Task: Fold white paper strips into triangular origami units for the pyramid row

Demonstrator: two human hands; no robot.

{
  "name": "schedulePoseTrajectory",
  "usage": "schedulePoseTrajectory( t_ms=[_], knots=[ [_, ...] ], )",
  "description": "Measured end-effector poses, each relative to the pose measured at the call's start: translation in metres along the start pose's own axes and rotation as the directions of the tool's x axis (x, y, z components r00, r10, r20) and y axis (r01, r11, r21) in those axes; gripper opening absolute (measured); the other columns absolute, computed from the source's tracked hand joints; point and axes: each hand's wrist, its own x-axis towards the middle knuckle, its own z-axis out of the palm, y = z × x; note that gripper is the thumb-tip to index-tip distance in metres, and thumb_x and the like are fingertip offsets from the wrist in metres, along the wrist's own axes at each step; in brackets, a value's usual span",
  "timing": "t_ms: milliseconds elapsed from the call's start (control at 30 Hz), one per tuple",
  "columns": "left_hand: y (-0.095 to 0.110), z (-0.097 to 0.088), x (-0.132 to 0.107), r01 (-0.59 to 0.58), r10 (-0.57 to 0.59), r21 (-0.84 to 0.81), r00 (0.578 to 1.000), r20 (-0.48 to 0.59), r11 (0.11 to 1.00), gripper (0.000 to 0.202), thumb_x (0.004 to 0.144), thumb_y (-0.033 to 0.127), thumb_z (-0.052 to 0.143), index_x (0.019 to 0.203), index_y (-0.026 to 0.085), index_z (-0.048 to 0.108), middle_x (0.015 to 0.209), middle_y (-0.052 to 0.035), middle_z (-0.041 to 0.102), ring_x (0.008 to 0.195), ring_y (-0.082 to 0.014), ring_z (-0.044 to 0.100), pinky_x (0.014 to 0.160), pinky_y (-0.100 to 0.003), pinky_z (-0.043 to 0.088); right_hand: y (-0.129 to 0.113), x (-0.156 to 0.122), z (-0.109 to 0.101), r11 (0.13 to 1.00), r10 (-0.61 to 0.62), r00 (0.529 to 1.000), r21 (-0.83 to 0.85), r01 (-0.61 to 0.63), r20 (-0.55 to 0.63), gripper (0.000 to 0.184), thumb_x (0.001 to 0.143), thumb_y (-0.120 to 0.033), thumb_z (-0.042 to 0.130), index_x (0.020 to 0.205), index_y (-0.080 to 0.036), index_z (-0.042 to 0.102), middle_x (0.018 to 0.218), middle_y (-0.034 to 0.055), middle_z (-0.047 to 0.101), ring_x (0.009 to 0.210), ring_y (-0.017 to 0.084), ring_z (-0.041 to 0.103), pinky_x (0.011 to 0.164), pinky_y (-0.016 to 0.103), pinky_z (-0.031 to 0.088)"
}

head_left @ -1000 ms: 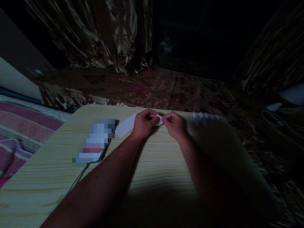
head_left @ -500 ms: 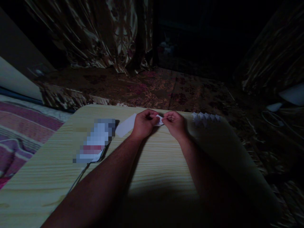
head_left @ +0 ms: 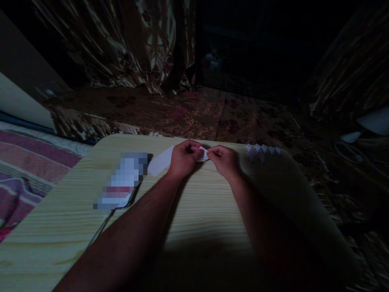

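Observation:
My left hand (head_left: 183, 158) and my right hand (head_left: 224, 159) meet near the far edge of a light wooden table (head_left: 194, 211). Both pinch a small folded piece of white paper (head_left: 204, 153) between their fingertips, fingers curled tight. A flat white paper slip (head_left: 160, 161) lies on the table just left of my left hand. A row of several small folded white paper pieces (head_left: 263, 150) sits at the table's far edge, right of my right hand.
A blurred-out rectangular object (head_left: 121, 180) lies on the table's left half, with a thin cable (head_left: 101, 227) running toward me. A striped pink cloth (head_left: 27, 170) is at the left. Dark patterned carpet (head_left: 197, 113) and shiny curtains (head_left: 121, 44) lie beyond.
The hands stay in place; only the fingertips shift slightly on the small paper piece.

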Motion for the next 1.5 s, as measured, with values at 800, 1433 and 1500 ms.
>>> schedulePoseTrajectory(
  t_ms=[800,1433,1500],
  knots=[
    [-0.0012,-0.0003,0.0004,0.029,-0.029,-0.005,1.0,-0.01,1.0,0.025,0.065,0.03,0.073,0.082,0.013,0.066,0.067,-0.0018,0.065,0.055,-0.0105,0.055,0.054,-0.022,0.045,-0.0065,-0.0045,0.0038,0.995,-0.045,0.999,-0.086,0.043,-0.02,0.015,0.073,-0.027,0.058,0.072,-0.015,0.067,0.062,0.0,0.063,0.058,0.012,0.056,0.053,0.021,0.042],
    [0.0016,-0.0037,0.0021,0.074,-0.066,-0.083,0.994,0.088,0.994,0.022,0.065,0.033,0.074,0.073,0.014,0.067,0.068,-0.0033,0.067,0.058,-0.0117,0.057,0.057,-0.024,0.045,-0.0019,-0.001,0.0001,1.0,-0.016,0.999,0.004,0.016,0.036,0.013,0.072,-0.027,0.059,0.073,-0.016,0.066,0.064,-0.0002,0.063,0.059,0.012,0.055,0.058,0.023,0.043],
    [0.0021,-0.0039,0.0019,0.082,-0.074,-0.088,0.993,0.089,0.993,0.022,0.065,0.033,0.074,0.072,0.014,0.067,0.068,-0.0032,0.067,0.057,-0.0116,0.056,0.057,-0.024,0.045,-0.0009,-0.001,0.0003,1.0,-0.019,0.999,0.009,0.019,0.044,0.013,0.072,-0.027,0.059,0.073,-0.016,0.066,0.064,-0.0001,0.063,0.06,0.012,0.055,0.058,0.023,0.044]
  ],
)
